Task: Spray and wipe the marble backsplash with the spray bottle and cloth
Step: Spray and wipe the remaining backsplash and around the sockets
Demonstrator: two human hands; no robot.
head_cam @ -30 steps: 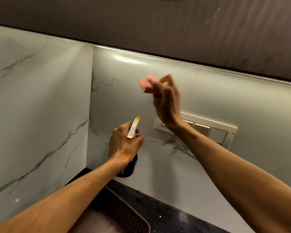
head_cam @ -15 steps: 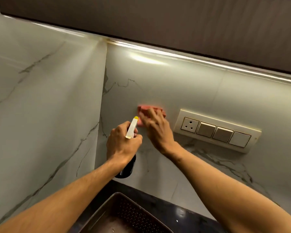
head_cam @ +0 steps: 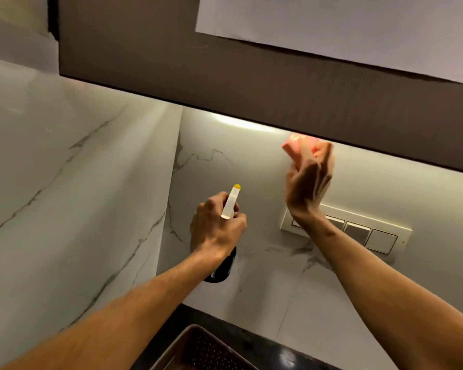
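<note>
My left hand [head_cam: 216, 228] grips a dark spray bottle [head_cam: 221, 271] with a white trigger head and yellow nozzle tip, held near the corner of the white marble backsplash [head_cam: 241, 161]. My right hand [head_cam: 306, 185] presses a pink cloth [head_cam: 300, 146] against the backsplash high up, just under the cabinet's lit underside and above the switch plate. The hand and cloth are motion-blurred. The bottle's nozzle points up toward the wall.
A dark wall cabinet [head_cam: 225, 84] overhangs the backsplash closely. A cream switch and socket plate [head_cam: 369, 233] sits right of my right wrist. A marble side wall [head_cam: 64, 196] closes the left. Below lie a black counter [head_cam: 265, 343] and a perforated tray [head_cam: 198, 351].
My right hand swept the cloth down to beside the switch plate, then back up and right to just under the cabinet. The left hand with the bottle stayed near the corner.
</note>
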